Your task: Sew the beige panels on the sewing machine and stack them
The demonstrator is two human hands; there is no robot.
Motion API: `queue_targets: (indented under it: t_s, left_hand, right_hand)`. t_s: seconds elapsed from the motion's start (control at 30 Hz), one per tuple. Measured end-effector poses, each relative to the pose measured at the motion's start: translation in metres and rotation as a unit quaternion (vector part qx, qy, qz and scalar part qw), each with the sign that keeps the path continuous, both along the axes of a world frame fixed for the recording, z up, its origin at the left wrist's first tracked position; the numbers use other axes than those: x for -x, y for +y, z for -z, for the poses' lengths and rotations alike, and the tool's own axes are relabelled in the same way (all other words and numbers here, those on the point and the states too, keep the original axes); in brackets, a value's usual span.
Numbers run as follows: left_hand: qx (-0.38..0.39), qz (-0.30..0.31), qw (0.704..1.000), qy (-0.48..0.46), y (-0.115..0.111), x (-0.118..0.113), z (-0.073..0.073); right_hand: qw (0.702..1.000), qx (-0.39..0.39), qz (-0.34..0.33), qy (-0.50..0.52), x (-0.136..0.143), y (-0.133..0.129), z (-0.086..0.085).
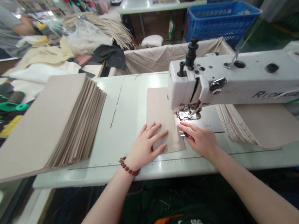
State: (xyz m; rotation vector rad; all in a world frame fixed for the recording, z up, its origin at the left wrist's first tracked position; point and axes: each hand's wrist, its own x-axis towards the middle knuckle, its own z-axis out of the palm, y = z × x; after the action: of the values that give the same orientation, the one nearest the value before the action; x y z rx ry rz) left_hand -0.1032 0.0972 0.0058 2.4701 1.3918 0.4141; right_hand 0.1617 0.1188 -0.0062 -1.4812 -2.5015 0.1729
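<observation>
Beige fabric piece (163,117), sewing machine (241,78) lettered "RLON"

Garment workshop: industrial sewing machine (236,79), stacked fabric panels (55,124), crates (220,20).

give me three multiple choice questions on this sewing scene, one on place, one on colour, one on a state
1. Where is the tall stack of beige sheets?
A. left of the sewing machine
B. inside a blue crate
C. on the person's lap

2. What colour are the beads of the bracelet on the left wrist?
A. green
B. dark red
C. white

3. How is the left hand placed?
A. clenched in a fist
B. lifted off the table
C. flat, fingers spread, on the beige piece

Answers:
1 A, the stack lies on the table left of the sewing machine.
2 B, the beads look dark red.
3 C, the palm presses the piece down, while the right hand rests by the needle.
</observation>
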Motion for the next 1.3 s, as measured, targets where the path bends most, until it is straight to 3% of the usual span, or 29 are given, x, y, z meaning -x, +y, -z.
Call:
queue_targets:
  t_s: [0.43, 1.07, 1.3]
  left_hand:
    - [0.005, 0.043, 0.998, 0.05, 0.002, -0.005, -0.005]
    - [0.0, 0.028, 0.998, 0.049, 0.049, -0.011, 0.003]
    - [-0.012, 0.014, 0.999, 0.042, 0.053, -0.011, 0.008]
  right_hand:
    - [1.0, 0.001, -0.001, 0.004, 0.0, 0.0, -0.001]
    - [0.999, -0.014, -0.01, 0.029, -0.002, 0.002, 0.004]
    - [0.999, -0.004, -0.01, 0.039, -0.002, 0.003, 0.006]
